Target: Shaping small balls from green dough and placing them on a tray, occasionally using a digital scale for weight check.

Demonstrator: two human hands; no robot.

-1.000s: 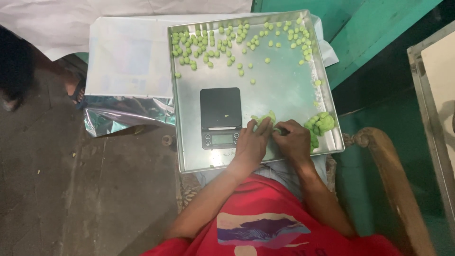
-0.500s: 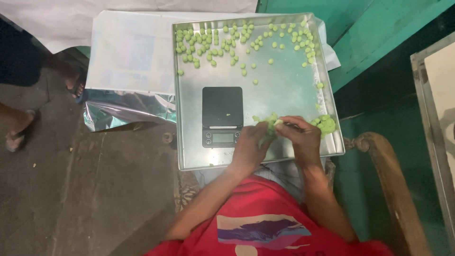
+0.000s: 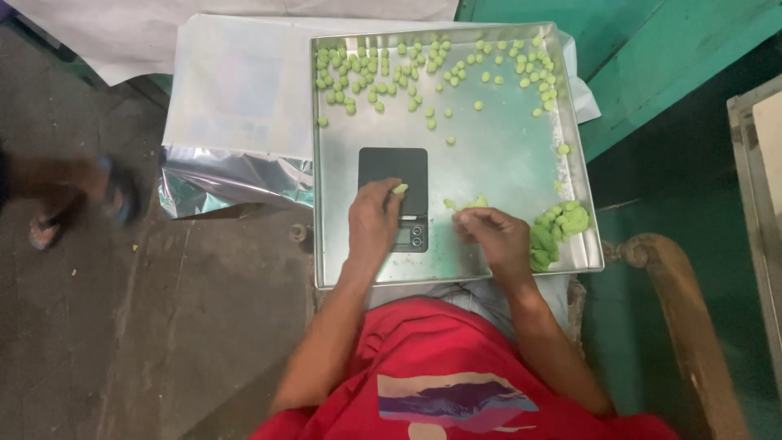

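One small green dough piece [image 3: 400, 189] sits pinched at the fingertips of my left hand [image 3: 373, 224], right over the black scale [image 3: 394, 195] near the front of the steel tray [image 3: 497, 163]. My right hand [image 3: 492, 236] is curled shut on a soft green lump [image 3: 471, 204], just beside the scale on its right. The bigger dough heap [image 3: 558, 232] lies further right against the tray's rim, nearer my right hand. Finished balls [image 3: 391, 69] crowd the far edge, well apart. A sandalled foot [image 3: 73, 200] stands on the floor to the left.
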